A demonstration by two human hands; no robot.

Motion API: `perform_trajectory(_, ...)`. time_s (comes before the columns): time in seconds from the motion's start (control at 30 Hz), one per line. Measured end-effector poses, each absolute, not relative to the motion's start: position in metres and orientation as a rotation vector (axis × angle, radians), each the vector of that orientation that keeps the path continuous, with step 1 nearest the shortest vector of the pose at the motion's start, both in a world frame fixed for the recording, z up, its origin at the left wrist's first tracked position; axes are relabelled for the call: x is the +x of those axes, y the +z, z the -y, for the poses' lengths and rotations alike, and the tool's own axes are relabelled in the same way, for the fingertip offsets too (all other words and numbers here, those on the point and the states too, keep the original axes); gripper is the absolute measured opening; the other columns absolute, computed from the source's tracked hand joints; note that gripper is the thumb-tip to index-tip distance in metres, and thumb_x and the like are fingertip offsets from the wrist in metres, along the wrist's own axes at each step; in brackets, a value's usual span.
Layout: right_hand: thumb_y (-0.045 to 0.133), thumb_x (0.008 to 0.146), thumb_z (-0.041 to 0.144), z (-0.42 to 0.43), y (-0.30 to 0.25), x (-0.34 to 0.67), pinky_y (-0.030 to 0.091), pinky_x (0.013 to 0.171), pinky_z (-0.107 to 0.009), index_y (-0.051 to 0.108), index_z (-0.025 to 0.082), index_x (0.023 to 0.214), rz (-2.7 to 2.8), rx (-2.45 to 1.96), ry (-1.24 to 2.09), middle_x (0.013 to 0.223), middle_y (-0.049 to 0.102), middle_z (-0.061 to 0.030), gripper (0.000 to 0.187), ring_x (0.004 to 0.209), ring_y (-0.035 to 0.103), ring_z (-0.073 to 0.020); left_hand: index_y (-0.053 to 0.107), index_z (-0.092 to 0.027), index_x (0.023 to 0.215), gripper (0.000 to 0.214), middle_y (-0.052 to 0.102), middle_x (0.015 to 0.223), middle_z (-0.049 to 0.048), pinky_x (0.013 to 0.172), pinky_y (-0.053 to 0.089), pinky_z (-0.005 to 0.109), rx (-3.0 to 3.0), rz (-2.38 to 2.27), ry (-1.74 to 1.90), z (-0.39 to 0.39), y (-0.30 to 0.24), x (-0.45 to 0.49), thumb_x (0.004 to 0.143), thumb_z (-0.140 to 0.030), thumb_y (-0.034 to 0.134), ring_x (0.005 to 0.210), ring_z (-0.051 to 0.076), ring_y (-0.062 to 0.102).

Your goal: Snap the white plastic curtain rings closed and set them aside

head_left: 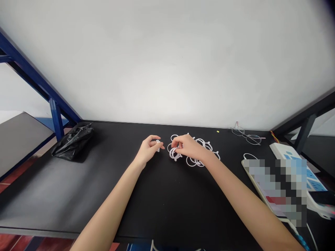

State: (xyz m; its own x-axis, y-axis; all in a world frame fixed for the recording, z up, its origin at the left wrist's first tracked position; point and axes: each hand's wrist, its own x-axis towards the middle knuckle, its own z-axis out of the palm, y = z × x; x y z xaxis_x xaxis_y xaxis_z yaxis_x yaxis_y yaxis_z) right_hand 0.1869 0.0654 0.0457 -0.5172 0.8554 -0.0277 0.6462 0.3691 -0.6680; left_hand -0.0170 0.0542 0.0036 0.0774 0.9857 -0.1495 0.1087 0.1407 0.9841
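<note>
1 left hand [148, 149] (half-curled) pinches a white piece [158, 150]; right hand [187, 145], angled down, pinches rings [172, 153].

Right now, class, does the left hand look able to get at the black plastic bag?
Probably yes: only bare black tabletop shows between the left hand and the black plastic bag. Its fingers hold a small white piece, though, which it may need to put down first.

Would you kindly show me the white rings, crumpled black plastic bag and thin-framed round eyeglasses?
White rings [198, 162], head view: overlapping rims.
Crumpled black plastic bag [74, 142], head view: middle folds.
Thin-framed round eyeglasses [244, 135], head view: bridge.
</note>
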Motion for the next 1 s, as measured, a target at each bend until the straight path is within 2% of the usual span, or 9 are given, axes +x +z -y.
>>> perform_trajectory(0.2,0.057,0.07,0.009,-0.065,0.053,0.189,0.039,0.054,-0.022,0.069,0.018,0.075,2.209,-1.223,0.985,0.065,0.06,0.0028,0.016,0.057,0.051,-0.0096,0.058,-0.019,0.103,0.038,0.072,0.083,0.0046,0.055,0.041,0.021,1.242,-1.18,0.911,-0.048,0.007,-0.009,0.078,-0.047,0.065,0.072,0.015,0.061)
perform_trajectory(0.4,0.057,0.068,0.007,-0.062,0.055,0.181,0.043,0.057,-0.022,0.069,0.018,0.075,2.126,-1.063,1.015,0.084,0.066,-0.0015,0.018,0.07,0.058,-0.0121,0.056,-0.019,0.112,0.046,0.07,0.095,0.0094,0.057,0.053,0.024,1.037,-0.913,0.786,-0.042,0.015,-0.007,0.085,-0.057,0.058,0.091,0.023,0.067)
perform_trajectory(0.63,0.059,0.072,0.015,-0.064,0.056,0.186,0.048,0.06,-0.025,0.072,0.019,0.086,2.06,-1.097,1.128,0.088,0.069,-0.0031,0.019,0.076,0.064,-0.0156,0.057,-0.021,0.118,0.044,0.071,0.102,0.0113,0.062,0.056,0.024,1.029,-0.851,0.793,-0.04,0.017,-0.008,0.083,-0.045,0.068,0.107,0.027,0.065)
perform_trajectory(0.77,0.055,0.074,0.014,-0.072,0.045,0.191,0.047,0.058,-0.025,0.071,0.018,0.086,2.014,-1.208,0.997,0.084,0.071,-0.0035,0.021,0.07,0.064,-0.0148,0.057,-0.021,0.124,0.045,0.069,0.113,0.0135,0.063,0.056,0.026,1.004,-0.82,0.809,-0.042,0.016,-0.01,0.087,-0.045,0.063,0.112,0.029,0.062)
perform_trajectory(0.9,0.053,0.074,0.011,-0.079,0.035,0.192,0.051,0.069,-0.03,0.071,0.018,0.081,2.009,-1.253,0.887,0.087,0.072,-0.0045,0.02,0.079,0.066,-0.0174,0.062,-0.016,0.12,0.049,0.065,0.124,0.0161,0.078,0.056,0.033,0.865,-0.771,0.814,-0.046,0.015,-0.011,0.09,-0.053,0.054,0.116,0.029,0.06)
perform_trajectory(1.0,0.053,0.077,0.011,-0.078,0.038,0.191,0.053,0.076,-0.032,0.07,0.017,0.085,1.949,-1.258,0.999,0.092,0.072,-0.0055,0.02,0.084,0.067,-0.018,0.07,-0.012,0.108,0.055,0.069,0.116,0.0165,0.089,0.051,0.036,0.807,-0.711,0.839,-0.047,0.015,-0.011,0.09,-0.059,0.05,0.114,0.028,0.061)
